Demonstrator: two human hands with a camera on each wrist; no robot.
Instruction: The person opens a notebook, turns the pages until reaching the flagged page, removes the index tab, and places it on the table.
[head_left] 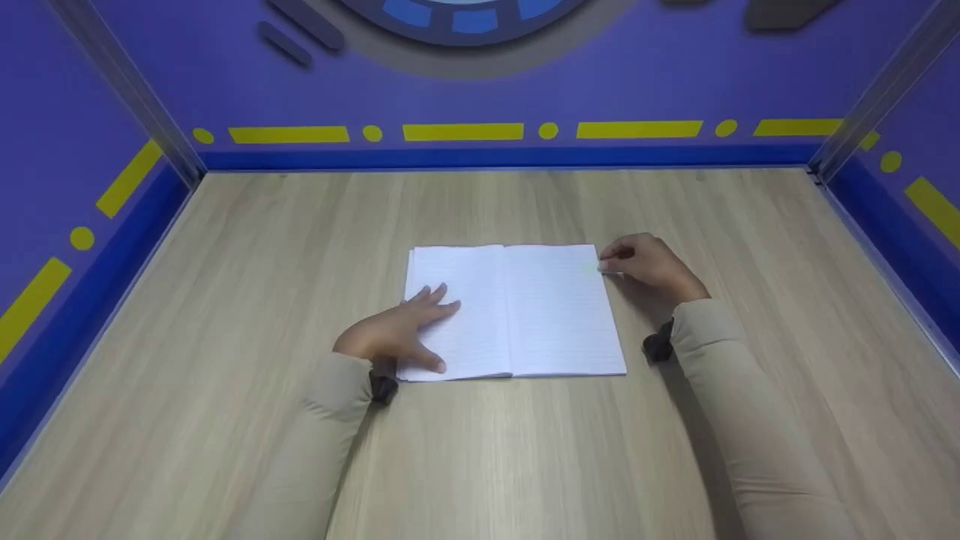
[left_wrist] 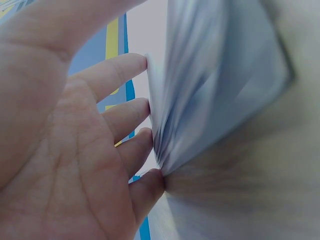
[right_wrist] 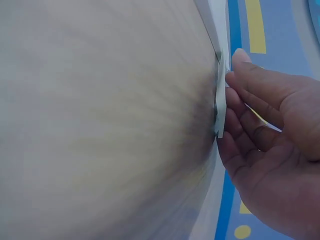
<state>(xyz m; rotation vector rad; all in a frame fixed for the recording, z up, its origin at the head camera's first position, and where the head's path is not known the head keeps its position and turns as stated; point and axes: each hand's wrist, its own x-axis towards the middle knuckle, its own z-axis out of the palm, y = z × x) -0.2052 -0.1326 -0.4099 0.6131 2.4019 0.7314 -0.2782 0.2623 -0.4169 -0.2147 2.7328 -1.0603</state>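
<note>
An open notebook with ruled white pages lies flat on the table. My left hand rests on its left page, fingers spread and thumb near the lower edge. In the left wrist view, the fingertips of the left hand touch the paper beside the fanned page edges. At the upper right edge of the notebook, my right hand has curled fingers and pinches a small pale strip, apparently paper. The fingers partly hide this strip, and its exact kind is unclear.
The wood-grain table extends around the notebook. Blue-purple panels with yellow marks stand along the back and both sides. Dark wrist devices sit by both beige sleeves.
</note>
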